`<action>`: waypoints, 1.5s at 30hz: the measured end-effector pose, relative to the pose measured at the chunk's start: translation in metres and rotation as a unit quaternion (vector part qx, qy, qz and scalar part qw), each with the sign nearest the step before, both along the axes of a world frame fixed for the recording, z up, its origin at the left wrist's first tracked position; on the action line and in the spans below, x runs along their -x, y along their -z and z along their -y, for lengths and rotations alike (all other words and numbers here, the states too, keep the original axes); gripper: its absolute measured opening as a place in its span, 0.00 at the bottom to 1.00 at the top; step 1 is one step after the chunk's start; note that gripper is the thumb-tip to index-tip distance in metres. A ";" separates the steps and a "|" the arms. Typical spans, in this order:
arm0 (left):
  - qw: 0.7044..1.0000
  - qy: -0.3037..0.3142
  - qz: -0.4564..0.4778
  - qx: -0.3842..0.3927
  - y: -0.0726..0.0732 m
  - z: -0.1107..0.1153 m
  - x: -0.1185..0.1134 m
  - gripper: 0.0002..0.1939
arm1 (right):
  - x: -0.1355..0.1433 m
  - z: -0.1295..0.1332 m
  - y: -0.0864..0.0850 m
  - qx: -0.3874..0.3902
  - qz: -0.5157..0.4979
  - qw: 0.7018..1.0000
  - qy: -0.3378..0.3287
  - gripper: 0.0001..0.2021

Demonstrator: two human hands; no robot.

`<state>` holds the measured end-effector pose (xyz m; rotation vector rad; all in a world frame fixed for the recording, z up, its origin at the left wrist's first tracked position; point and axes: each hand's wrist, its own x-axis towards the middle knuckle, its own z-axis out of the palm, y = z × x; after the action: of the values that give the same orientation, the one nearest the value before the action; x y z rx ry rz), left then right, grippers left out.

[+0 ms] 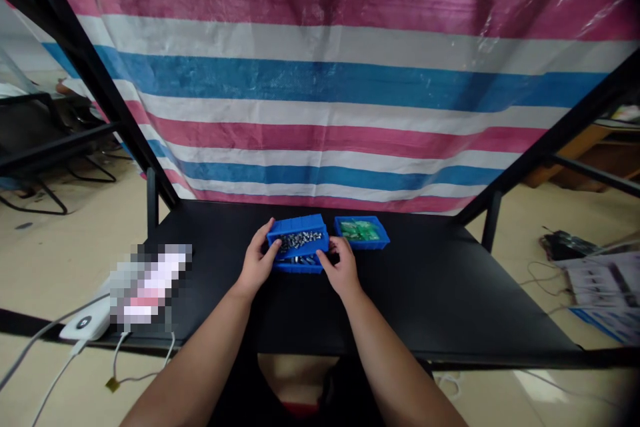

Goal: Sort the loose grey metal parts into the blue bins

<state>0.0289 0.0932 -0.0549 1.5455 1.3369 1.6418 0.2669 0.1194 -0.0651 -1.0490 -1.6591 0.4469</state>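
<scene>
Your matte black table [430,307] carries, near its middle, a lower blue bin [300,269] with bright metal parts partly hidden inside. Above it, your left hand [257,260] and right hand [343,263] grasp opposite ends of an upper blue bin [305,250], tilted towards you; whether the bins touch cannot be told. For good control, keep your thumbs over the rim, share the load evenly and limit the tilt, since the small, shiny metal pieces [300,239] would probably slide. Both bins are rectangular, apparently moulded plastic. Beyond, to the right, a third blue bin [367,245] contains glossy green packets [361,230]; behind hangs a creased, striped plastic sheet [320,87].
</scene>
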 end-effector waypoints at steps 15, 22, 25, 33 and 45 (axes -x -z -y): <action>0.999 0.011 -0.044 -0.004 -0.011 0.008 -0.001 0.31 | -0.003 0.009 -0.009 -0.044 0.029 0.999 -0.013 0.07; 0.998 0.009 -0.056 0.002 -0.012 0.009 -0.002 0.33 | -0.002 0.009 -0.008 -0.057 0.033 0.998 -0.002 0.06; 0.998 0.006 -0.065 0.000 -0.013 0.010 -0.002 0.33 | -0.001 0.010 -0.010 -0.064 0.031 0.997 -0.002 0.05; 0.995 -0.012 -0.081 -0.050 -0.005 0.007 0.001 0.31 | 0.001 0.010 -0.015 -0.075 0.031 0.997 -0.005 0.03; 0.997 -0.001 -0.063 -0.041 -0.002 0.006 -0.002 0.32 | -0.001 0.009 -0.016 -0.058 0.028 0.998 -0.017 0.05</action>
<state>0.0304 0.0868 -0.0532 1.7217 1.3488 1.6432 0.2676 0.1100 -0.0486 -0.9560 -1.7331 0.3411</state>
